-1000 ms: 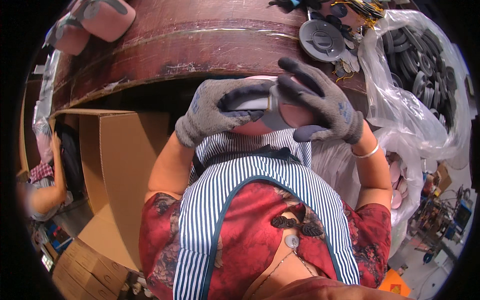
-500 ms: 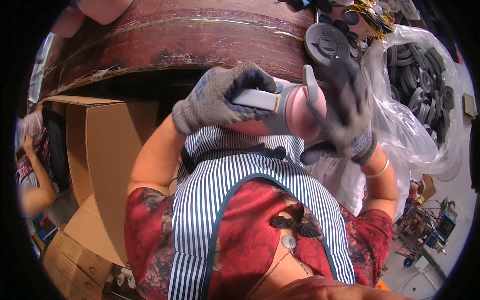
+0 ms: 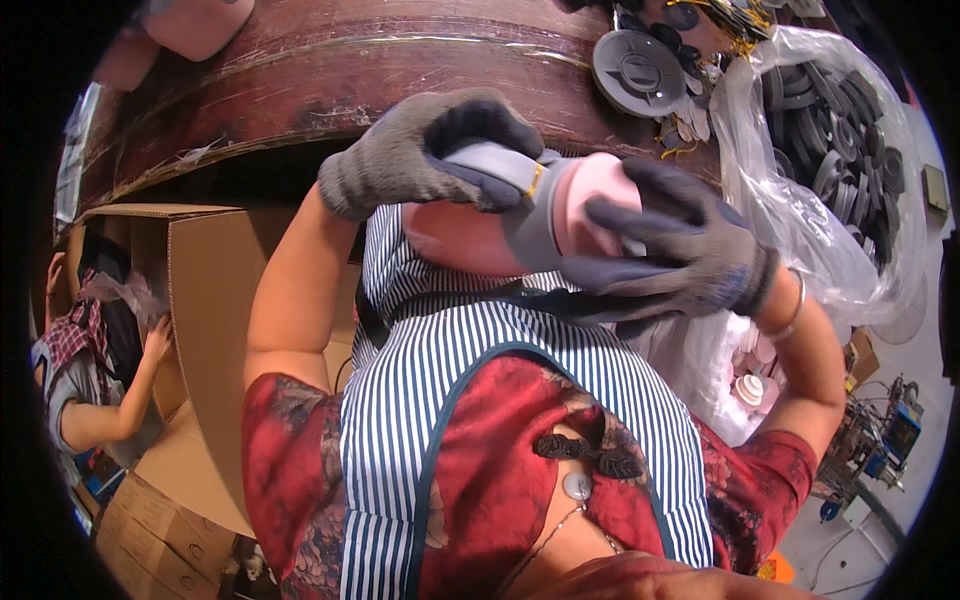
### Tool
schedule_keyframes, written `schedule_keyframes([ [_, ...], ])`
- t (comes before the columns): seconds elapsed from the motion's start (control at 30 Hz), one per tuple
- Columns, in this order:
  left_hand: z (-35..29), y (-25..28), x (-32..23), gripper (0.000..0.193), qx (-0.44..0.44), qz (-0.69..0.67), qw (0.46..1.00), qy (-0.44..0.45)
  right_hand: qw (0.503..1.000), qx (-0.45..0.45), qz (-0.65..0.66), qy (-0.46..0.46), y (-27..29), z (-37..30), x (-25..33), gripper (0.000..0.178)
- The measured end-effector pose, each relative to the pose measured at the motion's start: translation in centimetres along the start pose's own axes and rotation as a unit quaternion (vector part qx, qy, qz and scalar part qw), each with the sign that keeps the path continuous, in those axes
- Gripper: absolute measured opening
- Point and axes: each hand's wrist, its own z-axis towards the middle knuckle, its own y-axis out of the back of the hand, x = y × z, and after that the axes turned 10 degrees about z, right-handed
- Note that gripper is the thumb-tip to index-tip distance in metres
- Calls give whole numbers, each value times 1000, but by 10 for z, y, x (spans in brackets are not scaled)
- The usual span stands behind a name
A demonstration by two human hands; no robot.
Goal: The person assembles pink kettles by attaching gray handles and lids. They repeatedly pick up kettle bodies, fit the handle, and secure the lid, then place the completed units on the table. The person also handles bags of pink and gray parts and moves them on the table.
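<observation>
A pink jug (image 3: 465, 238) with a grey collar lies on its side before my waist, its lid end toward my right. My gloved left hand (image 3: 430, 150) is closed round its grey handle (image 3: 497, 163), which has a thin yellow tie on it. On the right end of the jug sits a rounded pink lid (image 3: 585, 195). My gloved right hand (image 3: 680, 240) is bent over this lid, fingers apart and curving round its side, slightly blurred. The grey lever on the lid is mostly hidden behind my fingers.
Beyond is a scratched dark-red table (image 3: 400, 90) with pink vessels (image 3: 200, 22) and a round grey part (image 3: 638, 72). A clear bag (image 3: 735, 150) of grey rings stands right, a bag of pink lids (image 3: 748, 388) below it. An open carton (image 3: 215, 300) and a person (image 3: 95, 380) are left.
My right hand has come from beside the lid onto it, and the lid's lever has gone from the top to behind my fingers. The jug has shifted slightly left, still in my left hand.
</observation>
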Motion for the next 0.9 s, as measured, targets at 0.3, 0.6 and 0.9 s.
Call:
schedule_keyframes([
  [0.3, 14, -111, -74, 54, -296, 297, 905, 68, 862, -341, 162, -338, -61, 64, -36, 29],
  [0.6, -72, 36, -122, 32, -510, 197, 837, -17, 784, -454, 139, -399, -84, 28, -77, 57],
  [0.9, -98, 222, -24, 46, -714, 508, 471, 104, 765, -337, -53, -546, -155, -2, -117, 62],
])
